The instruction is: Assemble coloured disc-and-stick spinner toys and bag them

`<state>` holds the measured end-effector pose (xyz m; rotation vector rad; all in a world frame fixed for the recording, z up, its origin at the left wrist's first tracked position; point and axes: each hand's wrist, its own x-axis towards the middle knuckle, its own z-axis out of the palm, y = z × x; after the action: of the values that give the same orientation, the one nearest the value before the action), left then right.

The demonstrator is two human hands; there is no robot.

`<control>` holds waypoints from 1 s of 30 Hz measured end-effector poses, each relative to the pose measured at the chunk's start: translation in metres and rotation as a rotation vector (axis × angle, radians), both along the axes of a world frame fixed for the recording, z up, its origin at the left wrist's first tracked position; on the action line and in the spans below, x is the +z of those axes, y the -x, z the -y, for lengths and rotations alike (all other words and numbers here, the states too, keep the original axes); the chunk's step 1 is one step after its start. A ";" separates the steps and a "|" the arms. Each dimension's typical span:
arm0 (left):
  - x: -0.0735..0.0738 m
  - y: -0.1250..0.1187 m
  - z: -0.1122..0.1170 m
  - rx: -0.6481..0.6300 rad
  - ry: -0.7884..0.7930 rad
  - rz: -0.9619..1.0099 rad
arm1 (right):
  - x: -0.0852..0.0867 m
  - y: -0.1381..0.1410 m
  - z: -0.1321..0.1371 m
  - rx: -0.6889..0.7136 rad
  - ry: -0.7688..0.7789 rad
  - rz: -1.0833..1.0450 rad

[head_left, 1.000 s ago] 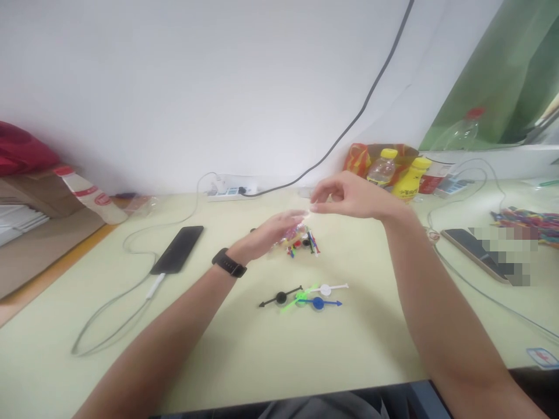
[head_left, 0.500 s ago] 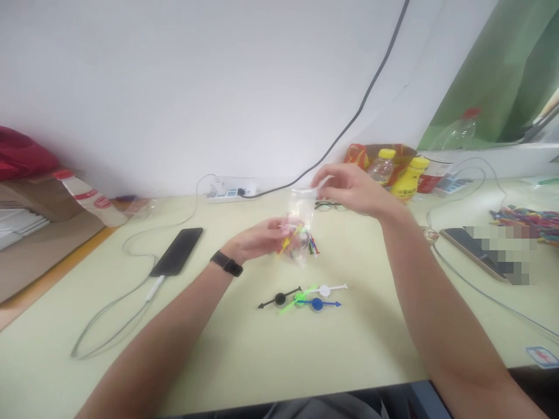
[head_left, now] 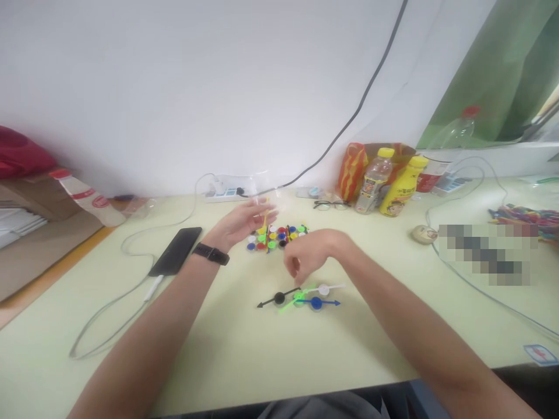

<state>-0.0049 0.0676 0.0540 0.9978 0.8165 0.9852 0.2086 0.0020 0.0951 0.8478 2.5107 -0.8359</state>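
The pale green desk (head_left: 244, 355) has its near edge at the bottom, where grey cloth (head_left: 323, 408) is cut off by the picture. A wide stretch of desk top lies between that edge and four thin plastic arrows with round middles: a black arrow (head_left: 279, 298), a bright green arrow (head_left: 299, 298), a blue arrow (head_left: 317, 303) and a white arrow (head_left: 324, 290). They sit close together, and some overlap.

The right hand (head_left: 312, 256) is just above them, with its fingers curled down. Its fingertips are hard to see, so I cannot tell if they pinch anything. It hides part of a pile of small colored round pieces and arrows (head_left: 274, 235) in the middle of the desk.

The left hand (head_left: 238, 224) is by the left back of the pile, fingers a bit bent. A thin yellow piece (head_left: 265, 216) shows at its fingers, and so does a see-through plastic bag (head_left: 271, 189), too faint to tell if it is pinched.

A flat black phone (head_left: 177, 250) lies toward the left edge. Blurry squares cover something on the right. Dark-rimmed glasses (head_left: 331, 205) and two yellow-capped bottles (head_left: 384, 183) are near the far edge.
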 end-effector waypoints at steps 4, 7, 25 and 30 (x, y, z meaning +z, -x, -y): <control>-0.002 -0.005 0.003 -0.023 -0.089 -0.052 | -0.013 0.020 0.004 0.080 0.079 0.066; -0.002 -0.009 0.007 -0.062 -0.107 -0.091 | -0.013 0.020 0.006 0.087 0.091 0.029; -0.020 -0.051 0.044 -0.547 -0.338 -0.393 | 0.063 -0.078 0.012 -0.607 -0.588 -0.885; -0.019 -0.053 0.045 -0.529 -0.365 -0.378 | 0.058 -0.086 0.005 -0.621 -0.660 -0.847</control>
<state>0.0479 0.0227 0.0348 1.6486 0.6312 0.4962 0.2947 -0.0032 0.1532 1.8794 3.4030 -0.5849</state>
